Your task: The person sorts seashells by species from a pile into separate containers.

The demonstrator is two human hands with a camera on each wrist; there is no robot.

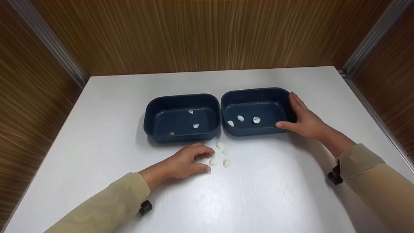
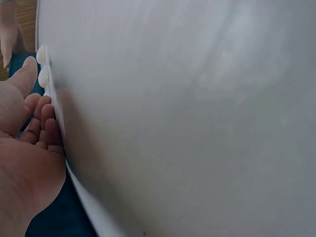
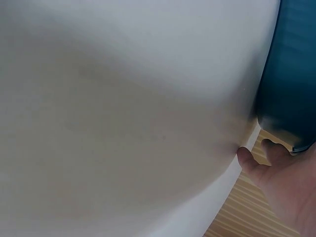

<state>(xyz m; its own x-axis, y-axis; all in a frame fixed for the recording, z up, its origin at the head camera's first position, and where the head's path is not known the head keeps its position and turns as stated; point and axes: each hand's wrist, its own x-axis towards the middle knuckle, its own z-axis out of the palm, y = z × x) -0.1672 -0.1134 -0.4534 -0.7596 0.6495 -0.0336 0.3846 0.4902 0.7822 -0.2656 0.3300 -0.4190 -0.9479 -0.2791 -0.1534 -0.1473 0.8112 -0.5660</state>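
My left hand (image 1: 187,160) is low over the white table, its thumb and fingertips apart around the left side of a small white shell-like piece (image 1: 213,160). Three similar white pieces (image 1: 226,163) lie just past the fingertips; in the left wrist view, pale pieces (image 2: 43,76) show beyond the thumb. With its thumb on the front rim and its fingers along the right end, my right hand (image 1: 305,120) holds the right dark blue bin (image 1: 258,131). Three white pieces (image 1: 256,120) lie inside that bin.
Close beside it stands a second dark blue bin (image 1: 181,138), holding two whitish pieces (image 1: 196,126) and a small brownish one (image 1: 171,133). Wood-grain panels (image 1: 207,35) wall in the back and sides of the white table (image 1: 97,129).
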